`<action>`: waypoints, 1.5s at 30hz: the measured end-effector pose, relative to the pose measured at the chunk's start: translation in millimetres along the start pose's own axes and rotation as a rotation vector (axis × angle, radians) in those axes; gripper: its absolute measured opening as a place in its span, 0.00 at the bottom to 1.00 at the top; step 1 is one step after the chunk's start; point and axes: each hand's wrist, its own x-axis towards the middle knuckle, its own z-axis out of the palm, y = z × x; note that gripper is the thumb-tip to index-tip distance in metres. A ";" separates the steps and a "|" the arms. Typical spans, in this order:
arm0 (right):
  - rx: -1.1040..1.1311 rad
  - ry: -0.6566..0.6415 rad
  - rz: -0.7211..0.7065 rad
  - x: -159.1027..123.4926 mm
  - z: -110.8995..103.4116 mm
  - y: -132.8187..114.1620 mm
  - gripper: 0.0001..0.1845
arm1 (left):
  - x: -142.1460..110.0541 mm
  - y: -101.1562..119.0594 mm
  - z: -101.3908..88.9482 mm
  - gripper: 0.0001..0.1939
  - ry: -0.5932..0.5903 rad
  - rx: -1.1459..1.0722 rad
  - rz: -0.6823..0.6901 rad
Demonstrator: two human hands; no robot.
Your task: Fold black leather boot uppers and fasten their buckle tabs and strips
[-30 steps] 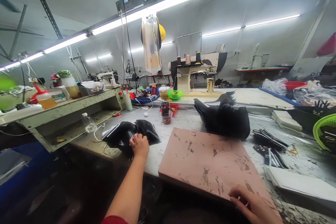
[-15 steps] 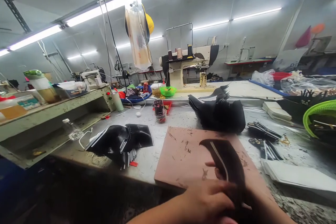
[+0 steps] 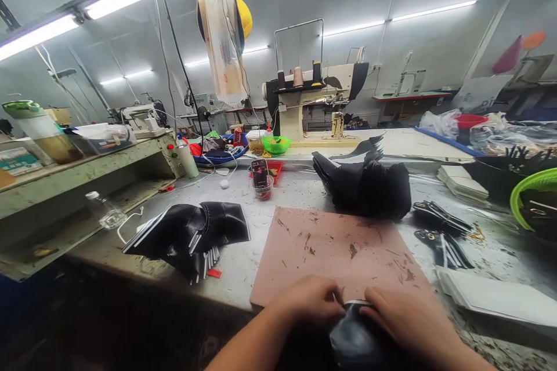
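Both my hands hold a glossy black leather piece at the near edge of the pinkish board. My left hand has its fingers curled in on the piece's left edge. On the other side, my right hand pinches the upper right edge, its thumb over the black surface. A pale strip runs along the top edge between them. The lower part of the piece drops out of the picture. Beyond the board lies a pile of matte black pieces. To the left are stacked glossy black pieces with white edges.
A phone leans in a small container behind the board. At the right lie black straps, white sheets and a green basket. A clear bottle stands left; a sewing machine is behind.
The black piece has come down from above the board to its near edge, and its glossy side now shows. My hands have moved apart, one on each side of it.
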 end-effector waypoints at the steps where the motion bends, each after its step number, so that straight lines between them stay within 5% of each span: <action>1: -0.052 0.103 -0.061 -4.4 3.7 2.6 0.16 | -1.8 -1.0 1.0 0.12 0.010 0.000 0.006; 4: -0.103 0.405 -0.213 -13.7 7.9 5.9 0.21 | -6.3 -0.5 1.4 0.16 0.064 -0.001 0.036; 7: -0.096 0.497 -0.225 -15.1 4.7 6.9 0.20 | -6.4 2.4 3.8 0.13 0.069 -0.058 -0.012; 13: 0.220 0.151 -0.043 7.9 2.5 1.1 0.11 | 1.2 11.2 14.5 0.07 0.285 0.049 0.120; 17: 0.518 0.000 0.105 27.0 7.1 -13.4 0.16 | 5.3 8.6 13.6 0.08 0.399 -0.293 0.003; 21: 0.601 0.024 0.141 31.5 11.6 -24.1 0.12 | 3.4 -2.9 6.6 0.10 0.235 -0.856 -0.249; 25: 0.625 0.085 0.118 30.2 12.3 -29.4 0.09 | -1.9 -8.6 2.1 0.18 0.151 -1.059 -0.294; 31: 0.608 0.108 0.109 30.3 13.5 -31.0 0.08 | -3.8 -8.9 2.4 0.19 0.189 -1.117 -0.212; 38: 0.387 0.164 0.015 32.6 17.4 -30.8 0.08 | -4.9 -6.5 5.0 0.11 0.257 -0.944 -0.291; 45: 0.310 -0.019 0.144 39.2 11.5 -32.6 0.08 | -2.9 -4.0 16.0 0.02 0.354 -0.820 -0.328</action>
